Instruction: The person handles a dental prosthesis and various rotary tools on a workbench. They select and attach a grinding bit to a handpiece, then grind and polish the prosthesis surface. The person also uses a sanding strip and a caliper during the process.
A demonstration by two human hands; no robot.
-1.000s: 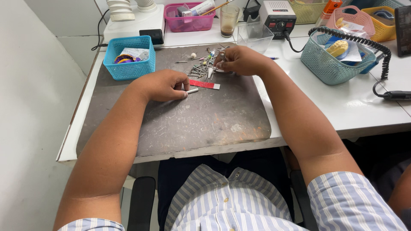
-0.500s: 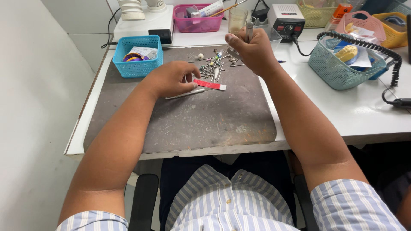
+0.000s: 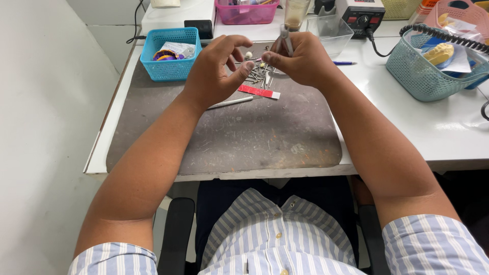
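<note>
Both hands lifted off the mat since before. Right hand [image 3: 300,58] fingers pinch a slim metal handpiece [image 3: 285,38] upright; left hand [image 3: 216,71] fingers spread beside it. Light, rigid, slick; grip mid-barrel. Burs [image 3: 257,76] lie scattered beneath, near the desk's far edge.

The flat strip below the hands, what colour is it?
The strip is red with one white end, seen in the head view.

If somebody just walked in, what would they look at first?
Probably the two hands raised together over the dark grey mat: the right hand pinches a slim metal handpiece, and the left hand reaches in with fingers spread. Just beneath them lies a scatter of little metal burs and a red strip. A bright blue basket sits at the mat's far left corner.
</note>
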